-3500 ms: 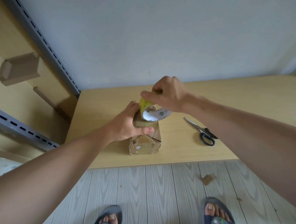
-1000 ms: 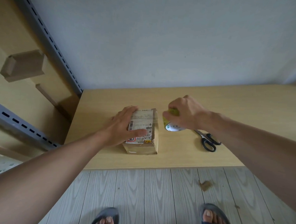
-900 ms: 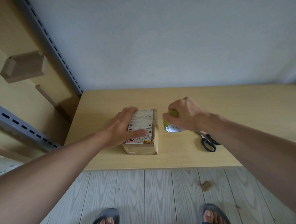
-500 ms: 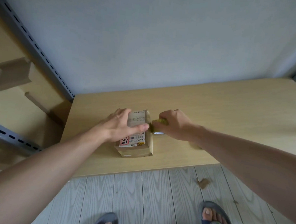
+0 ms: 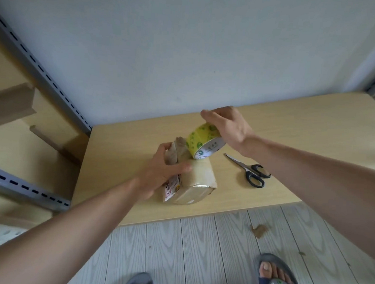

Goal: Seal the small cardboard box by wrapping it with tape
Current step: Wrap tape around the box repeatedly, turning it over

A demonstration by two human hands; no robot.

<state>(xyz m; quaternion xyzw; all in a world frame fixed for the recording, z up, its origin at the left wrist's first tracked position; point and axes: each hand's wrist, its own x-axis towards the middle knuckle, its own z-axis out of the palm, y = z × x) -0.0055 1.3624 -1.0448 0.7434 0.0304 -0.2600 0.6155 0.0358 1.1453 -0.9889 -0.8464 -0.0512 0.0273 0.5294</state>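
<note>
Half a second ago I had the small cardboard box flat on the table with its label up and the tape roll low against its right side; now I've tipped it onto an edge, label face turned to the left, and the roll has come up over its far top corner. My left hand is clenched around the box, thumb across the upper face and fingers wrapped over the far left side, propping it at a tilt. My right hand grips the yellow-green tape roll from above, fingers curled over its rim, the roll touching the box's far end. I read this as another pass of the wrap in progress: glossy tape already covers the near and upper faces, so sealing looks well along, though I cannot tell whether a strip runs taut from roll to box. The black-handled scissors lie right of the box, well apart from it, untouched and likely needed for the cut. The box sits toward the table's near edge; beyond it rises a plain pale wall, left of it slotted metal shelving, and below it grey plank flooring.
</note>
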